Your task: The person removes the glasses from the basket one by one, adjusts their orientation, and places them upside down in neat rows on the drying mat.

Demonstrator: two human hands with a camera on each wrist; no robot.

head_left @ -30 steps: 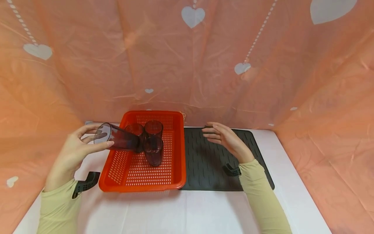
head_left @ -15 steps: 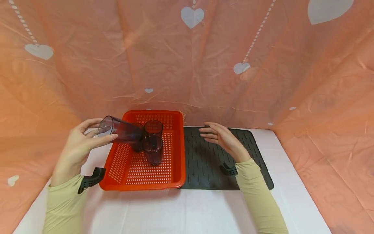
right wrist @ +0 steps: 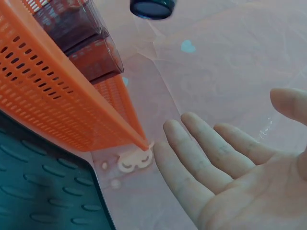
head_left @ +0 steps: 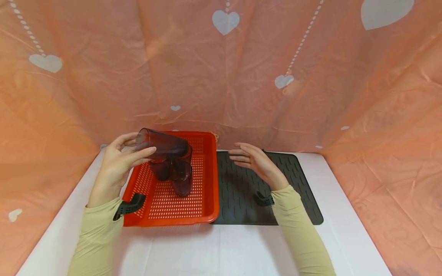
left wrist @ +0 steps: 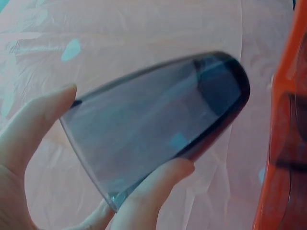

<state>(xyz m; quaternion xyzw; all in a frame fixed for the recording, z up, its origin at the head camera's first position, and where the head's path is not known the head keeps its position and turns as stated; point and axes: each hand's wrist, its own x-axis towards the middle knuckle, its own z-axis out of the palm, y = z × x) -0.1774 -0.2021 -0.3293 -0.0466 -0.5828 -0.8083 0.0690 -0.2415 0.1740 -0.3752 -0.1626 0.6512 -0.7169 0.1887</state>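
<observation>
My left hand [head_left: 119, 165] pinches a purple-tinted clear glass [head_left: 165, 145] near its rim, thumb on the near side and fingers on the far side. The glass [left wrist: 148, 110] lies tilted in the air above the red basket [head_left: 213, 184], its base pointing right. Below it, several similar glasses [head_left: 182, 186] stand in the basket, partly hidden by the held one. Over the dark mat [head_left: 241, 199], my right hand [head_left: 259, 163] hovers with fingers extended and holds nothing. Its palm [right wrist: 259, 191] faces the basket side in the right wrist view.
The ribbed dark mat lies right of the basket, against its side, on a white tabletop [head_left: 179, 253]. An orange-pink curtain [head_left: 193, 76] with white hearts hangs behind and at both sides.
The left hand has carried the glass right and slightly up, from the basket's left edge to above the standing glasses. The right hand has drifted a little left.
</observation>
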